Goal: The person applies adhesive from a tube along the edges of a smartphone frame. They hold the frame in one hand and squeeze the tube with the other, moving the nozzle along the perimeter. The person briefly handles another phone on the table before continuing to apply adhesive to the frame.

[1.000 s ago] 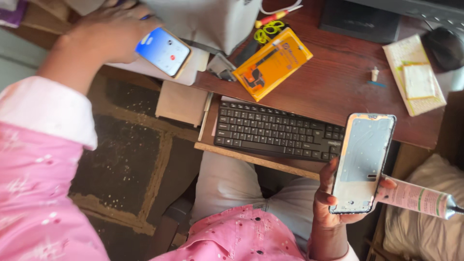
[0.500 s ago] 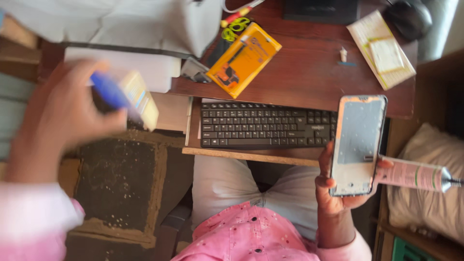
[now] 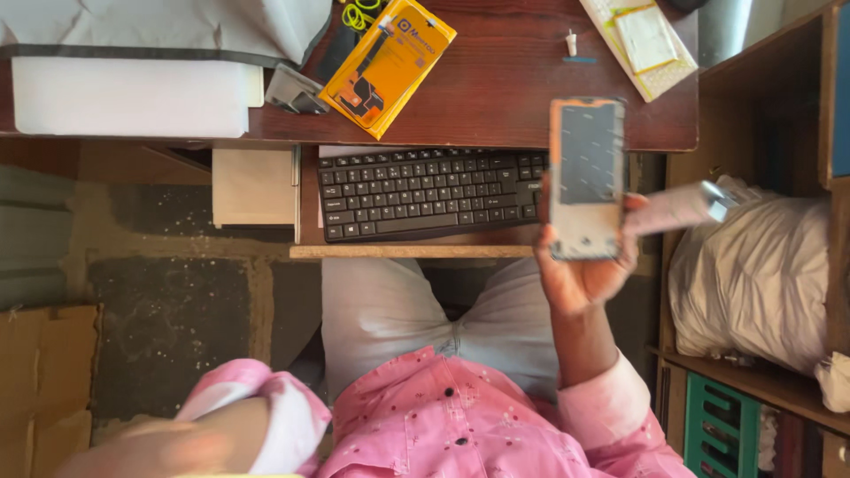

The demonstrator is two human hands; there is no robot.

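Observation:
My right hand (image 3: 580, 279) is raised over my lap and grips a smartphone (image 3: 586, 173) upright, its grey screen facing me. The same hand also clamps a pale pink tube (image 3: 677, 208) with a silvery cap that sticks out to the right behind the phone. My left forearm (image 3: 168, 443), in a pink sleeve, lies blurred along the bottom left edge. The left hand itself runs out of the picture. A black keyboard (image 3: 425, 190) sits on a pull-out tray just left of the phone.
On the dark wooden desk (image 3: 513, 97) lie an orange blister package (image 3: 387, 64), a white box (image 3: 133, 96) and a notepad (image 3: 645, 40). A shelf at right holds a grey bag (image 3: 753, 274) above a green crate (image 3: 717, 425). Cardboard (image 3: 44, 381) lies on the floor at left.
My left hand, which held a small blue and white box near the desk, has dropped down and left out of view. The right hand has lifted the phone slightly toward the keyboard.

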